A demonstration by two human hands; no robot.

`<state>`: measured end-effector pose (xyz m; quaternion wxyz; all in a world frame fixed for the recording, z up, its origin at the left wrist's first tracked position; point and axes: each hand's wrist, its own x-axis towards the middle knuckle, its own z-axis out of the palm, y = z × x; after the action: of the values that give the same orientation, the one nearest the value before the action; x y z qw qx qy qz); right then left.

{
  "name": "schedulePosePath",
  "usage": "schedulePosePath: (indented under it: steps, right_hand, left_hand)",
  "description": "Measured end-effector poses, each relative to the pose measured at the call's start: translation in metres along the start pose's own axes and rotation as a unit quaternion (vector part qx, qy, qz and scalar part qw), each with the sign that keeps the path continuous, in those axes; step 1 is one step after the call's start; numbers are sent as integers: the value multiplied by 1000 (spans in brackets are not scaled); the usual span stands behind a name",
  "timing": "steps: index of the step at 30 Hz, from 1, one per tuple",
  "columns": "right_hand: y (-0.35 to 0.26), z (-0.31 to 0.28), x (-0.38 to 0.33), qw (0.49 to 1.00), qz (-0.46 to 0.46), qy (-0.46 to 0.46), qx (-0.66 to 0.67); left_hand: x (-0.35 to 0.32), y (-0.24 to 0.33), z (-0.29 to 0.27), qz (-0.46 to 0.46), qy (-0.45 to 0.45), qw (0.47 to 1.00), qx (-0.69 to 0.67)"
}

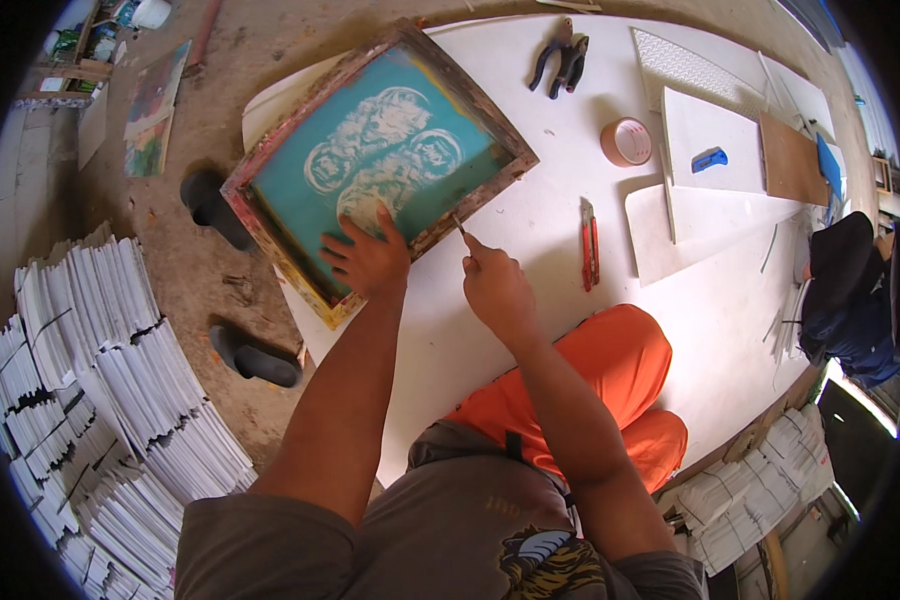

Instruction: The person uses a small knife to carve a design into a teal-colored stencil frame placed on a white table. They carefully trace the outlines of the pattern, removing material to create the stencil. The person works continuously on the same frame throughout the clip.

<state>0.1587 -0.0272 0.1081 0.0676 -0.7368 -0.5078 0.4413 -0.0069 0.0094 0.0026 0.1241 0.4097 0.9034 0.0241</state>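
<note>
A screen-printing frame (475, 208), worn wood around teal mesh with a pale design, lies tilted at the far left of the white board. My left hand (370, 252) is spread over its near corner, fingers reaching onto the mesh. Just right of it, my right hand (497, 288) is closed around a slim tool (459, 225). The tool's thin dark tip meets the frame's near wooden rail; its handle is hidden in my fist, so its kind is unclear. A red utility knife (590, 245) lies to the right of my right hand.
Black-handled pliers (560, 62), a tape roll (626, 142) and a blue cutter (710, 160) on a white sheet (695, 195) lie on the white board (450, 375). Bundled white stacks (120, 390) stand at left. Dark sandals (255, 357) lie on the floor.
</note>
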Motion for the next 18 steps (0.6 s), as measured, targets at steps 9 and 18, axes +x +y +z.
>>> schedulePosePath:
  steps: [9,18]
  right_hand:
    - [46,26,12,982,-26,15,188]
    - [50,32,11,998,-52,32,6]
  left_hand:
    - [1,5,-3,-7,-11,1000,0]
    - [1,5,-8,-20,-30,999,10]
